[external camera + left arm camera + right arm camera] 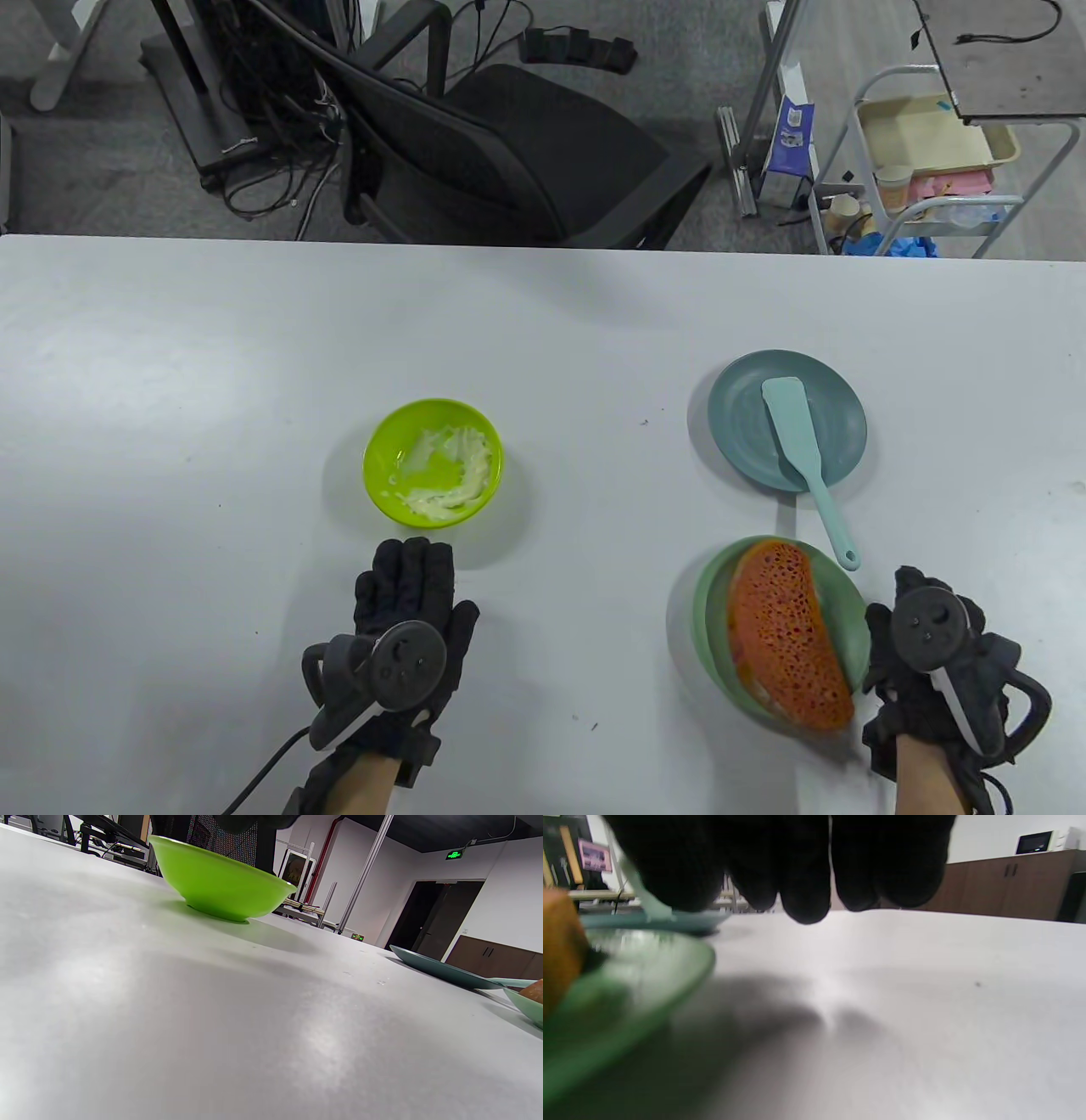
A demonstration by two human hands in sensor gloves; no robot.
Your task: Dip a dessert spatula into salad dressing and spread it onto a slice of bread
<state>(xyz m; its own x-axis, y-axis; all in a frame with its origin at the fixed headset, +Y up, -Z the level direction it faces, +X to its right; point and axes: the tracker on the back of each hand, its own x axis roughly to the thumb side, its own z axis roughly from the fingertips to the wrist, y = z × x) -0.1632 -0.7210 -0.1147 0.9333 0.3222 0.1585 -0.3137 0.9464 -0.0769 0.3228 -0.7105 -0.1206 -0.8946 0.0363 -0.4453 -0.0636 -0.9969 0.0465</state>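
A lime green bowl (433, 463) (220, 882) holds smears of white salad dressing (454, 492). The teal dessert spatula (802, 454) lies on a blue-grey plate (738, 424), its handle poking over the near rim. An orange-brown bread slice (785, 645) rests on a light green plate (708, 611) (628, 984). My left hand (411, 594) lies flat on the table just below the bowl, fingers straight, holding nothing. My right hand (912, 624) rests beside the green plate's right rim; its fingers (801, 870) hang loosely curled over bare table, apart from the spatula handle (645, 902).
The white table (212, 382) stretches wide to the left and back. Beyond its far edge stand a black office chair (509, 144) and a trolley (925, 161) with trays. The blue-grey plate (441, 969) lies low, to the bowl's right.
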